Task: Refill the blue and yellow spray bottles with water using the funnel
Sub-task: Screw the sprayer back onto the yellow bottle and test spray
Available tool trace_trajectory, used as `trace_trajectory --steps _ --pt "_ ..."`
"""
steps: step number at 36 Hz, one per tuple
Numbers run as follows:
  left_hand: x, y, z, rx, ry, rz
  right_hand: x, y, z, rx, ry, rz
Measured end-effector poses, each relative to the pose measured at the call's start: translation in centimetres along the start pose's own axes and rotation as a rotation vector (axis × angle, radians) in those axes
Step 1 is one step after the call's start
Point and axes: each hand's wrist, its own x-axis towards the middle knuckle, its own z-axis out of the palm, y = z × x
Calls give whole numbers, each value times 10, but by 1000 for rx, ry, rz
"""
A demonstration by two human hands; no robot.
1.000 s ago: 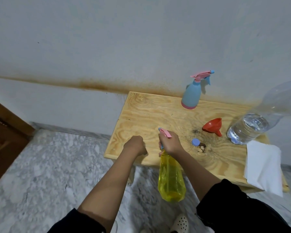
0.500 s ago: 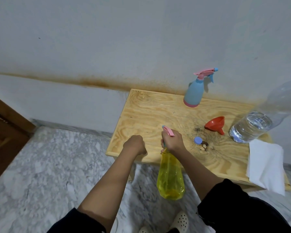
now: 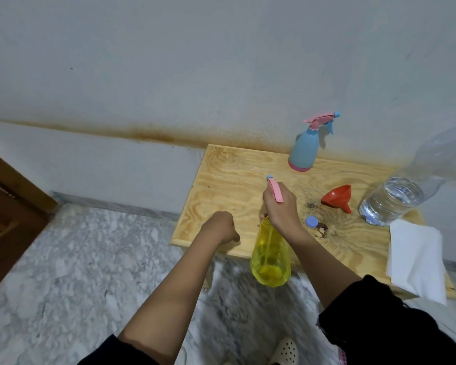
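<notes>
Currently my right hand (image 3: 281, 206) grips the yellow spray bottle (image 3: 270, 255) by its pink trigger head (image 3: 275, 189), left hand (image 3: 220, 227) fisted, empty, no labels legible.

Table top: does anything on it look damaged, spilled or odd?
Yes. The wooden table has a dark stain beside the red funnel, and a broken brown patch beside the small blue cap. The white paper overhangs the near edge. No spilled water shows.

No text, label, brand or number can be read on anything here (bottles included).
</notes>
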Motion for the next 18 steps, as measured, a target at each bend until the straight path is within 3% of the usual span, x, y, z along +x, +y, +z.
trace_trajectory --steps 9,18 --pt "-8 29 -11 -186 -101 256 32 -18 -3 -101 205 -201" --pt "36 70 -4 -388 180 249 85 -29 1 -79 273 -324"
